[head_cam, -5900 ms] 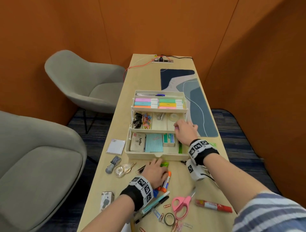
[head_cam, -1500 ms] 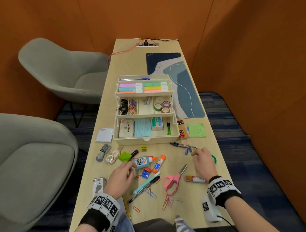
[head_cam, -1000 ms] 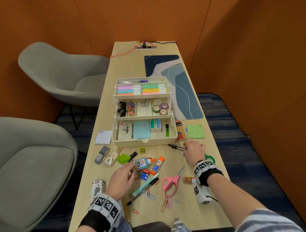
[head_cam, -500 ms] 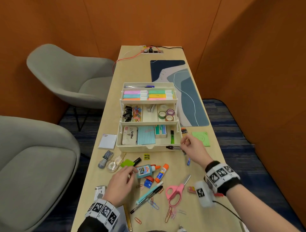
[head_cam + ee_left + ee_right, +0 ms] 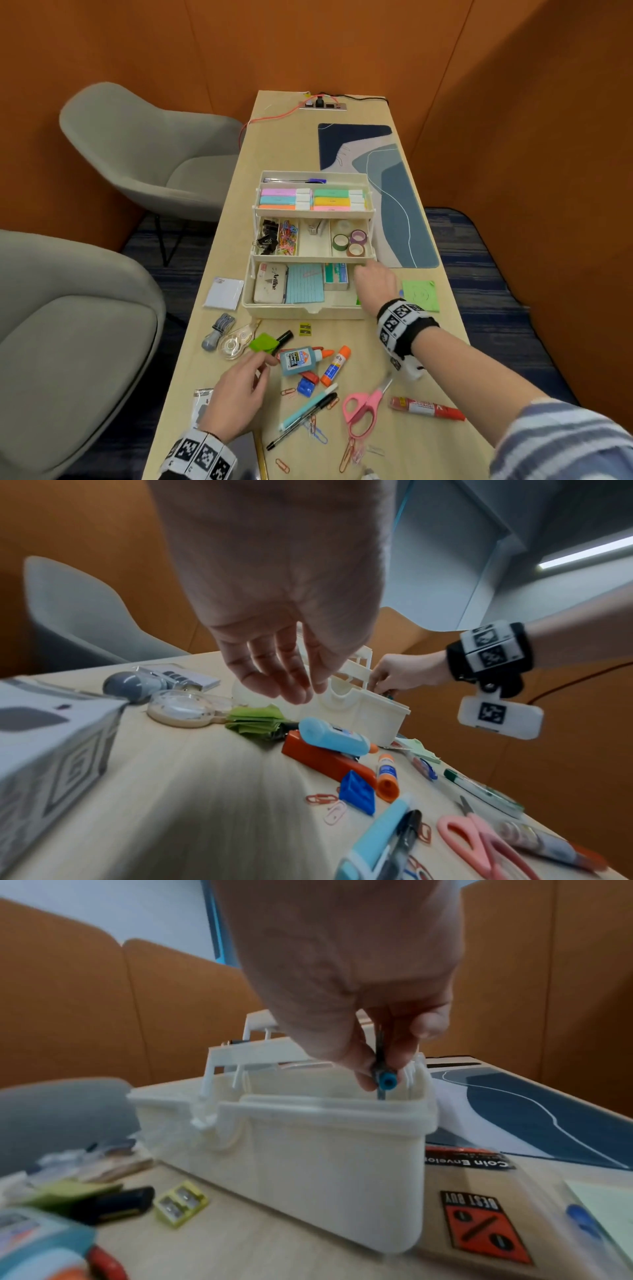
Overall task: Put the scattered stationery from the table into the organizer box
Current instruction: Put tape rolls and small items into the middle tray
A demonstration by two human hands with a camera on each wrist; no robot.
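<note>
The cream tiered organizer box (image 5: 308, 310) stands open mid-table, its trays holding highlighters, clips and tape rolls. My right hand (image 5: 373, 281) hovers over the bottom tray's right end and pinches a metal compass with a blue part (image 5: 385, 1080), point down, just above the box rim (image 5: 329, 1102). My left hand (image 5: 263, 363) floats above the table with relaxed fingers (image 5: 284, 680), holding nothing, beside the blue glue bottle (image 5: 299, 359) and green sticky flags (image 5: 263, 342). A glue stick (image 5: 335, 365), pink scissors (image 5: 363, 407), red marker (image 5: 426, 408) and teal pen (image 5: 306, 407) lie scattered near me.
A tape dispenser (image 5: 236, 344), stamp (image 5: 217, 332), yellow sharpener (image 5: 305, 329), white notepad (image 5: 224, 293) and green sticky note (image 5: 420, 294) surround the box. A blue desk mat (image 5: 394, 192) lies behind it. Two grey chairs (image 5: 147, 161) stand left of the table.
My right hand lifted the compass off the table in front of the box and carried it over the bottom tray's right end. My left hand stayed by the glue bottle.
</note>
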